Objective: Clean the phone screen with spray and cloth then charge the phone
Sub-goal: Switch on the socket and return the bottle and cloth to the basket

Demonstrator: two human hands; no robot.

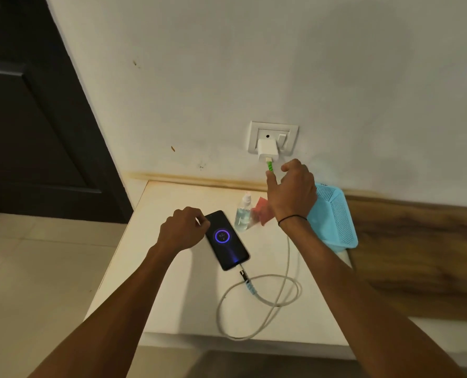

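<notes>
Grip status: the left hand [181, 230] rests curled at the top left corner of the phone [226, 240], fingertips at its edge; whether it actually pinches the edge cannot be told. The right hand [292, 190] hovers below the charger [265, 150] with fingers loosely spread, holding nothing. The phone lies flat, screen up, on the desk [172, 296], its cable [256, 298] plugged in and a charging ring lit. The phone is rigid, smooth and likely slippery; take hold by the long side edges, not the glass. Spray bottle [243, 214] and red cloth [262, 211] sit just behind it.
</notes>
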